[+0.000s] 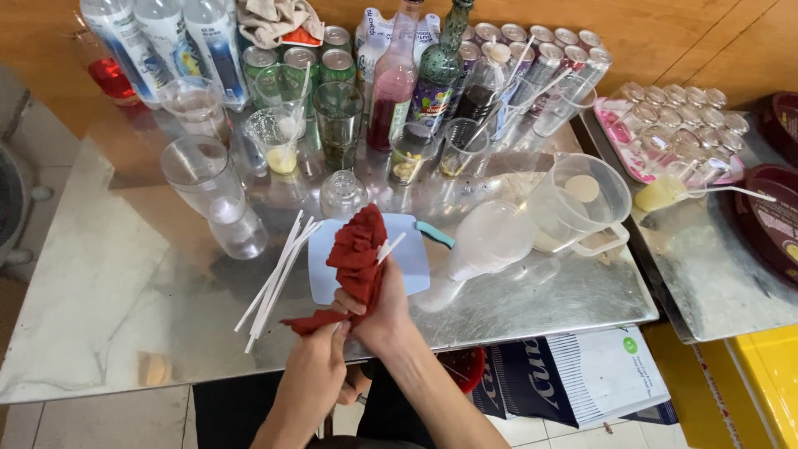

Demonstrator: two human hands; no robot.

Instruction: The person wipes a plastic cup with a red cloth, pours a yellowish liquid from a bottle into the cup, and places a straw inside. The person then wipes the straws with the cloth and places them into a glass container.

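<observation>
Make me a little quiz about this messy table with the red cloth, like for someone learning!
1. True or false: both hands grip the red cloth.
2. What lies just left of the blue cutting board? A) white straws B) spoons C) a knife
3. What colour is the cutting board's handle?

Key: 1 true; 2 A; 3 teal.

Dark red cloth (359, 254), pale blue cutting board (409, 270), white straws (274, 283).

glasses (249, 158) crowding back, bare steel table (108, 283) left
</observation>
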